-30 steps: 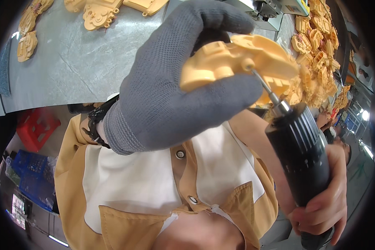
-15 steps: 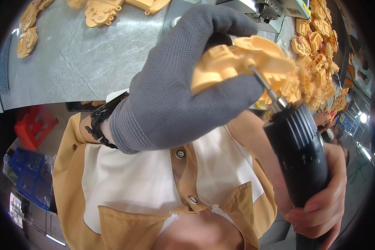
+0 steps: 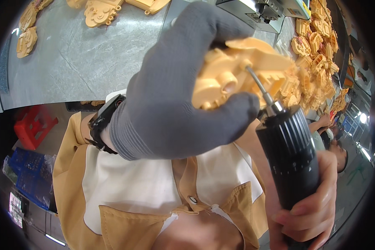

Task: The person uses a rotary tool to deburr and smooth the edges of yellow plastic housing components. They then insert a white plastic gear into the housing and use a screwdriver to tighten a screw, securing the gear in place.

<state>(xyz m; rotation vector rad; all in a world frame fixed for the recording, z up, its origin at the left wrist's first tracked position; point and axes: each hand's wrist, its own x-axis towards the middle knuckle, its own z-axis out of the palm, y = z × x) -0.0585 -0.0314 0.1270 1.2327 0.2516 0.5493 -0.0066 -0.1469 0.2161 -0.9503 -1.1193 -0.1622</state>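
My left hand (image 3: 175,91), in a grey knitted glove, grips an orange-yellow moulded plastic housing (image 3: 225,75) between thumb and fingers. The part is held up in the air, tilted so that its round posts face the tool. Bare fingers of my right hand (image 3: 310,212) wrap round a black electric screwdriver (image 3: 287,154) with a ribbed collar. Its thin metal bit points up and left, and the tip meets a small round post on the housing. Whether a screw sits in that post cannot be made out.
A grey table (image 3: 104,58) spans the far side, with more orange housings (image 3: 100,12) at its back. Several similar parts are heaped (image 3: 316,46) at the right. A metal device (image 3: 262,14) stands at the back. A red stool (image 3: 33,127) and blue crates (image 3: 29,171) are at the left; another person (image 3: 337,152) is at the right.
My left hand has turned the housing, so a hollow post shows more. The screwdriver has shifted slightly left with my right hand, its bit still at the same small post.
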